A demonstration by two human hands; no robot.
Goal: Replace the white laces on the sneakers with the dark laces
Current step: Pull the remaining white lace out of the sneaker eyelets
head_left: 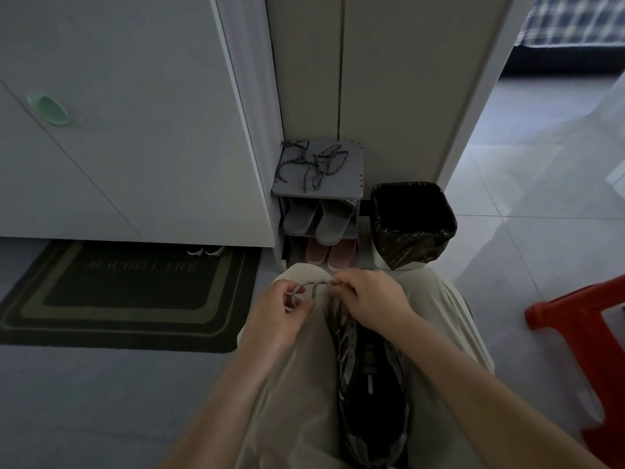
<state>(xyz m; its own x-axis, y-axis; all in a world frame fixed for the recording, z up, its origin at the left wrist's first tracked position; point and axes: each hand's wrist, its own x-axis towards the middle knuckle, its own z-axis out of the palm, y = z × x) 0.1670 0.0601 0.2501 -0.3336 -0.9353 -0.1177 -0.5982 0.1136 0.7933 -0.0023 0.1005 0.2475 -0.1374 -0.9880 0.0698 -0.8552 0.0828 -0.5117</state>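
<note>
Head view: left hand (287, 311) and right hand (368, 296) both pinched shut on a pale lace (313, 283), stretched taut between the two sets of fingertips above the lap. Sneaker (372, 374) lying lengthwise on the light trousers (304, 384), just below the right fingers, toe end under that hand. Dark laces (316, 162) loose on the grey shoe rack (355, 177), well beyond both hands, beside a bin (414, 225).
</note>
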